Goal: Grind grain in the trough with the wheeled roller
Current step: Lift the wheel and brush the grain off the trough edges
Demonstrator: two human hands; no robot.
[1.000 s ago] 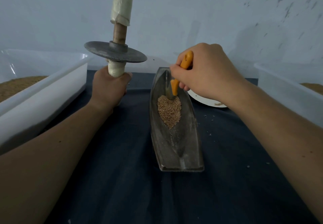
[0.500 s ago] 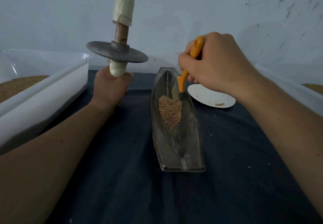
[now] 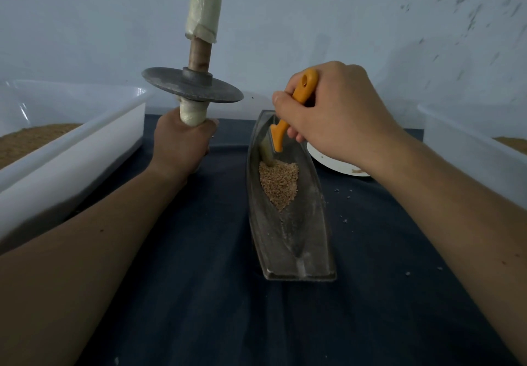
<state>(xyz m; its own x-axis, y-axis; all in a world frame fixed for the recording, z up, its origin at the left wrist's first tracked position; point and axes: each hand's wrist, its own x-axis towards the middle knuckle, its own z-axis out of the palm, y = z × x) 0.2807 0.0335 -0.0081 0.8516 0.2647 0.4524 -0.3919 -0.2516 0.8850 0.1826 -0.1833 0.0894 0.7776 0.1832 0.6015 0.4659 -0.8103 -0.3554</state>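
Observation:
A long boat-shaped metal trough [image 3: 310,240] lies on the dark cloth, with a small heap of brown grain [image 3: 279,180] in its far half. My left hand [image 3: 182,140] grips the wrapped lower handle of the wheeled roller [image 3: 192,85], held upright to the left of the trough, its grey disc level and off the table. My right hand [image 3: 336,114] holds an orange-handled brush [image 3: 296,103] over the trough's far end; the bristles touch the far edge of the grain heap.
A white plastic tub [image 3: 85,148] with brown grain stands at the left, another tub [image 3: 470,148] at the right. A white plate [image 3: 336,163] lies behind my right wrist. Loose crumbs dot the dark cloth [image 3: 199,280]. A pale wall is close behind.
My right hand has shifted the brush back to the left and lower, so the bristles meet the grain heap's far edge. The roller in my left hand has stayed put.

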